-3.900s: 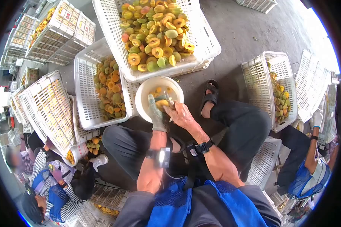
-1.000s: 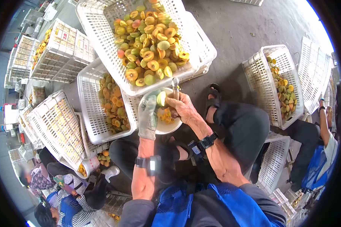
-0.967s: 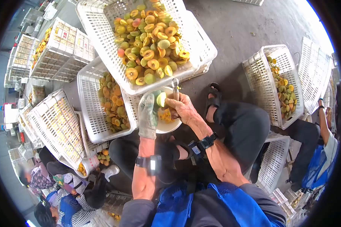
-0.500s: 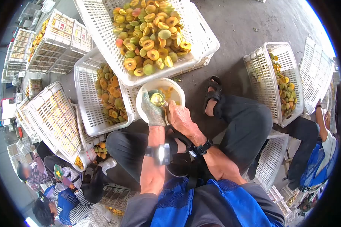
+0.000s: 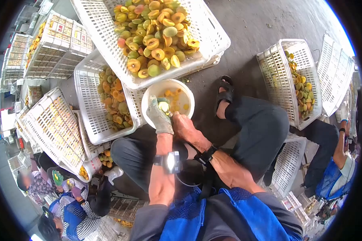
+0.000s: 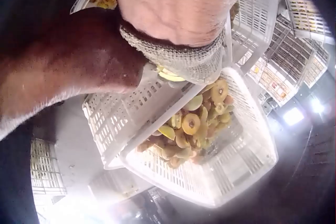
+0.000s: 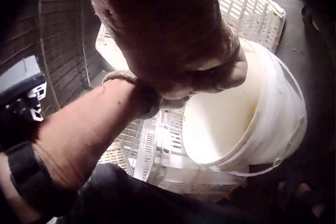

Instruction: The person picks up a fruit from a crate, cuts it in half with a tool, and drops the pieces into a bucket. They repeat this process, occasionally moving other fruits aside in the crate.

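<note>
Over the left part of a white bucket [image 5: 192, 98], my gloved left hand [image 5: 160, 117] grips a pale green peach [image 5: 164, 107] with a cut face. The peach shows as a yellow-green sliver [image 6: 170, 75] under the glove in the left wrist view. My bare right hand [image 5: 187, 127] is curled at the bucket's near rim, close beside the left hand. The ring-tipped pitting tool seen in it earlier is hidden now by the fingers. In the right wrist view the curled right hand [image 7: 184, 61] overlaps the bucket's mouth. Orange fruit pieces [image 5: 175, 96] lie inside the bucket.
Beyond the bucket stands a white crate [image 5: 219, 44] heaped with peach halves [image 5: 153, 38]. Another crate [image 5: 86, 92] of fruit is at the left, and one more [image 5: 269, 68] at the right. Stacked crates [image 5: 64, 44] and seated people [image 5: 72, 209] are farther left.
The left hand held an orange cut peach 3.9 seconds ago and a green one since. The right hand, with its tool pointing up a second ago, has come down and nearer the body.
</note>
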Motion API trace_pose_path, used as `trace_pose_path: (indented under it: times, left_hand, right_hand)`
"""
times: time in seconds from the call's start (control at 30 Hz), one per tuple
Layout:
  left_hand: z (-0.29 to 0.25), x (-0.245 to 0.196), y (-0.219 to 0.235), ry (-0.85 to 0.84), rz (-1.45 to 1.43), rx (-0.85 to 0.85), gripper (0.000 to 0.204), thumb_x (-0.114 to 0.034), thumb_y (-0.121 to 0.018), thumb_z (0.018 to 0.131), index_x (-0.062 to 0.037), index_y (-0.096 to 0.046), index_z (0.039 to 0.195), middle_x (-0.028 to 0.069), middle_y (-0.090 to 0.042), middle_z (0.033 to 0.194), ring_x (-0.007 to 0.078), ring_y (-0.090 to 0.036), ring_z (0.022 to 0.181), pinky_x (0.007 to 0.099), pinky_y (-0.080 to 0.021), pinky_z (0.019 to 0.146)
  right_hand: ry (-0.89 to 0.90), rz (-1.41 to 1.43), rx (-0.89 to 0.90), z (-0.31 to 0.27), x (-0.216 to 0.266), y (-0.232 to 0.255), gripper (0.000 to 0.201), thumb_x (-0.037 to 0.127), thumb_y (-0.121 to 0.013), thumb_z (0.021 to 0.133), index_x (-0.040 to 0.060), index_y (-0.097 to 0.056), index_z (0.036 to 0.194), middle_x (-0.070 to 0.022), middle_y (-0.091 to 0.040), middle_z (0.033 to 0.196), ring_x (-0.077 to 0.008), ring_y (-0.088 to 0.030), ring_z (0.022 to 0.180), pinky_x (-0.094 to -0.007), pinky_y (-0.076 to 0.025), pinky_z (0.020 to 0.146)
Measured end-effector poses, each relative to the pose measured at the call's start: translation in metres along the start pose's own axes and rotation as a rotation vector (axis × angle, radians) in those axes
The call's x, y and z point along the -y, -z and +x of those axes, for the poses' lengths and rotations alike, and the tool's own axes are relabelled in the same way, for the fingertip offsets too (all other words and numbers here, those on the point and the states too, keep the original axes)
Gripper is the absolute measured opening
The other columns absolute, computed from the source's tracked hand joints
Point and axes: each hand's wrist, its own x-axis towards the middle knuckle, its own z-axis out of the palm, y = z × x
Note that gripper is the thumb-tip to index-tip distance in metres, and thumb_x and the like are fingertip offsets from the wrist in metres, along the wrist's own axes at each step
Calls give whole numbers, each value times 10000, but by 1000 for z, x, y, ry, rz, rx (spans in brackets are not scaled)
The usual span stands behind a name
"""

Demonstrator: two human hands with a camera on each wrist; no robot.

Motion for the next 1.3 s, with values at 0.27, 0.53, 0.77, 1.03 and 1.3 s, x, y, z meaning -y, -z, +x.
trace_pose_path:
  times: [0.27,0.53,0.77,1.03,1.3]
  left_hand:
    - [-1,-27,13,38,92,270,368,-325,-659,968,-28,-681,751,69,-660,631,121,-570,484,234,-402,433]
    - [-6,-39,14,53,287,287,388,-304,-659,968,-35,-699,691,56,-658,607,110,-547,463,235,-398,447]
    - [27,-41,49,-45,56,6,491,-444,-533,1027,-30,-666,798,61,-651,653,149,-593,510,252,-443,455]
    - [52,-132,84,-678,602,-201,294,-219,-632,996,52,-695,1093,143,-699,1047,226,-645,944,357,-512,877]
    - [55,-117,-34,-1005,1184,250,382,-312,-687,931,-27,-669,1184,147,-640,1238,340,-598,1177,437,-462,1009]
  right_hand:
    - [-330,889,592,-4,37,51,141,111,-632,850,26,-605,741,-25,-513,542,-130,-471,434,-314,-360,416]
    - [-317,770,729,3,40,56,153,159,-682,836,27,-620,793,-28,-536,580,-135,-477,458,-309,-353,434]
    - [-401,707,541,-13,17,55,225,136,-630,819,-59,-682,918,-52,-610,659,-139,-567,574,-298,-401,512]
    - [-388,680,377,-2,12,68,214,188,-644,890,-2,-607,798,0,-541,569,-84,-469,425,-273,-346,412]
    - [-207,682,256,1,-3,74,354,289,-661,908,6,-558,721,-8,-505,517,-93,-467,406,-277,-329,378]
